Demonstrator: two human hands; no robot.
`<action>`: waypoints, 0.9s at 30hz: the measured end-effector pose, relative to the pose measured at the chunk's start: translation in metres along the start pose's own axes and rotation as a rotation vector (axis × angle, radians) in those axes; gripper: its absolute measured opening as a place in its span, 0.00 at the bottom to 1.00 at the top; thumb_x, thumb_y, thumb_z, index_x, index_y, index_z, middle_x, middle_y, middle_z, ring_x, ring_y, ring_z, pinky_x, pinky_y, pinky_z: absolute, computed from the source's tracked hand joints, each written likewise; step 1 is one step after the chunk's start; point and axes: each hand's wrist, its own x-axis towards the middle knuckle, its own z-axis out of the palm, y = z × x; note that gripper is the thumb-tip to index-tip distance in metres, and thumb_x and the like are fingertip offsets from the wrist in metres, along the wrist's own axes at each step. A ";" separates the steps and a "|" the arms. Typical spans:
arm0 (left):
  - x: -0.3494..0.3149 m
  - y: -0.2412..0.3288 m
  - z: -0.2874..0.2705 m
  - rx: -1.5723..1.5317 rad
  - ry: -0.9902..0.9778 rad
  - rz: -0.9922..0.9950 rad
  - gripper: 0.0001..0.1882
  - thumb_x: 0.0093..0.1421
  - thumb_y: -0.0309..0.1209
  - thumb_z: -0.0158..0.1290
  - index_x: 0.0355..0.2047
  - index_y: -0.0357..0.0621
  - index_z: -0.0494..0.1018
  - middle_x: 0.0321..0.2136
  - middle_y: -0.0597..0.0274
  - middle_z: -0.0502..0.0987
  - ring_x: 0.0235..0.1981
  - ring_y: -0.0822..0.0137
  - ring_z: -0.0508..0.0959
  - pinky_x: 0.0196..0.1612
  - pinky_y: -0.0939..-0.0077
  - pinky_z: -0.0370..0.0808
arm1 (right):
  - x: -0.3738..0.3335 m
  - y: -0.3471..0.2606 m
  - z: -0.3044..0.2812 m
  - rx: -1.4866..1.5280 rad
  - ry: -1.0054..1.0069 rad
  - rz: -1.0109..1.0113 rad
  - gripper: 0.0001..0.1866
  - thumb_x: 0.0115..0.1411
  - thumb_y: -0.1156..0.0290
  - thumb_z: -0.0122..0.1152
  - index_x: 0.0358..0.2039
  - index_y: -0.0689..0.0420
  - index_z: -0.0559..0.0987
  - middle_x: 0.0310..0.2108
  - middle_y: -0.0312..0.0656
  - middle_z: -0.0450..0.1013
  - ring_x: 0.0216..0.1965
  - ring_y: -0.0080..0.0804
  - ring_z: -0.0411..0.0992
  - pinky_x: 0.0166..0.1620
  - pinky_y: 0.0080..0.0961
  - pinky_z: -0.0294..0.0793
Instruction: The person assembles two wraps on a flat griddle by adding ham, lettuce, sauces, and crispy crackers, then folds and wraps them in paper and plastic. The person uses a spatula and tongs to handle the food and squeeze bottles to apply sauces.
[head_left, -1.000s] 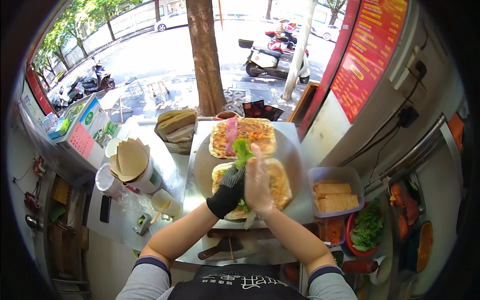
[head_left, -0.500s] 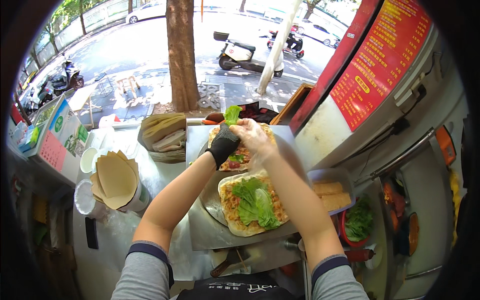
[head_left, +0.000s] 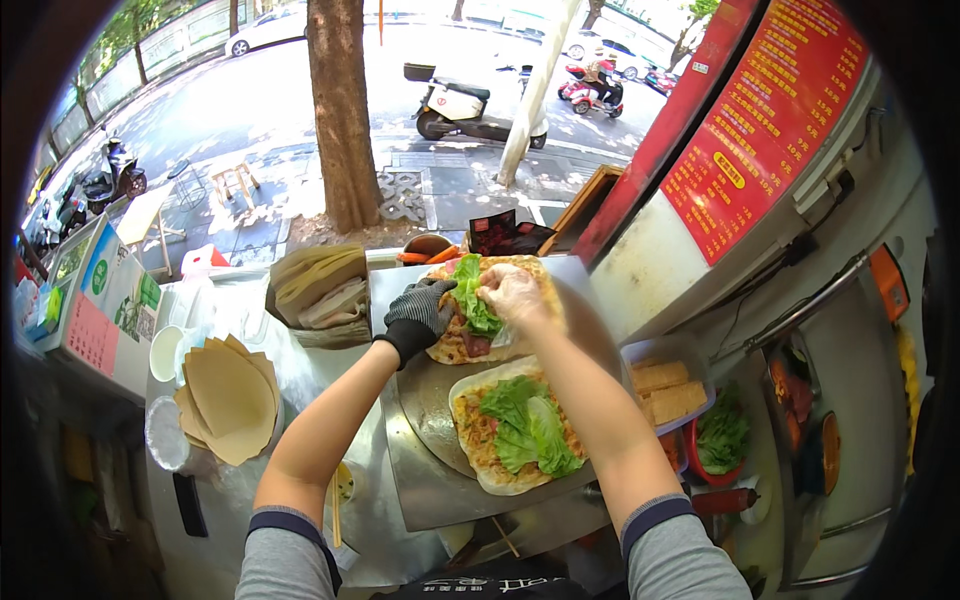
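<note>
Two flatbreads with a chopped reddish-brown topping lie on a round griddle plate (head_left: pixel 425 420) set in a metal top. Over the far flatbread (head_left: pixel 546 290) are both my hands, with a green lettuce leaf (head_left: pixel 470 290) between them. My left hand (head_left: pixel 420 308), in a black-and-grey dotted glove, curls its fingers at the leaf's left edge. Thumb and fingers of my right hand (head_left: pixel 512 296), in a clear plastic glove, pinch its right side. A pinkish meat slice (head_left: pixel 476 345) shows under the leaf. On the near flatbread (head_left: pixel 468 408) rest other lettuce leaves (head_left: pixel 530 425).
Left of the griddle stand a box of paper bags (head_left: pixel 318 290) and a holder with brown paper sleeves (head_left: pixel 230 400). To the right are a tub of golden-brown rolled pieces (head_left: pixel 662 385) and a red bowl of lettuce (head_left: pixel 720 440). Chopsticks (head_left: pixel 336 510) lie near my left forearm.
The lettuce leaf has come down from above onto the far flatbread. My hands have moved apart, the left one leftward. The view has shifted slightly.
</note>
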 end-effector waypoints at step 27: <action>0.024 -0.018 0.035 0.249 -0.210 0.290 0.25 0.63 0.33 0.45 0.61 0.45 0.63 0.60 0.51 0.64 0.64 0.49 0.59 0.66 0.58 0.50 | -0.475 0.260 -0.212 0.516 0.902 0.964 0.14 0.62 0.65 0.58 0.42 0.62 0.78 0.31 0.39 0.76 0.27 0.23 0.74 0.31 0.20 0.78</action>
